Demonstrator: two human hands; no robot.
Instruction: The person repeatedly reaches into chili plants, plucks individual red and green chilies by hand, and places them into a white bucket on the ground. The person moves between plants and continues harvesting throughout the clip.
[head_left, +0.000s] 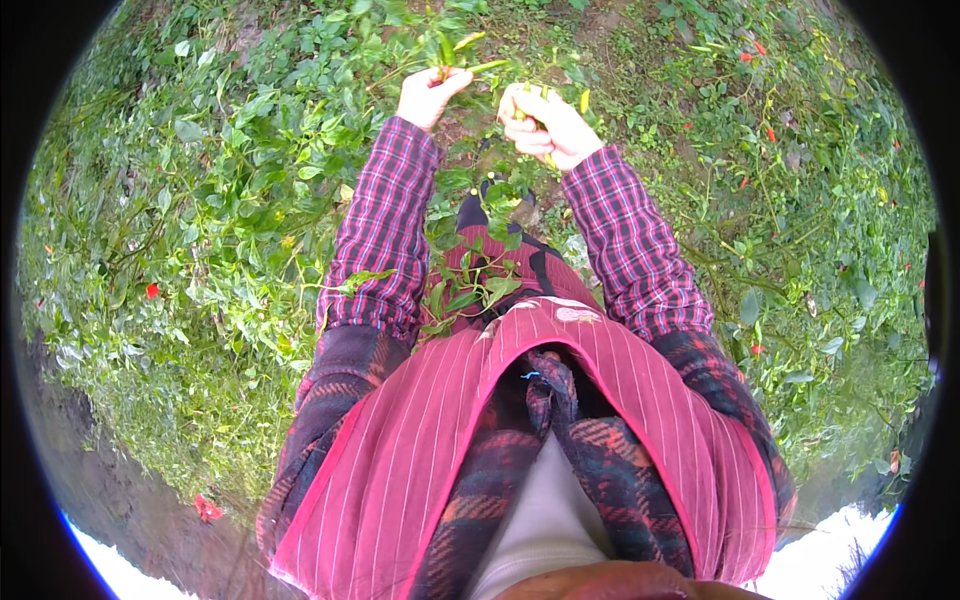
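My left hand (426, 97) pinches several slender green chili peppers (491, 66) between thumb and fingers, their tips fanning up and to the right. Just to its right, my right hand (553, 129) is curled into a loose fist around several yellow-green chili peppers (519, 114), mostly hidden by the fingers. One yellowish pepper (585, 101) shows beside the right knuckles; whether it is held or hanging cannot be told. The two hands are close together but apart, above leafy chili plants (277, 142).
Red chili peppers (771, 135) dot the plants on the right. A leafy stem (487, 289) reaches up in front of my striped red apron (420, 420). Dark footwear (472, 210) shows below, near weedy soil (600, 30). Red spots (152, 290) appear among the leaves at left.
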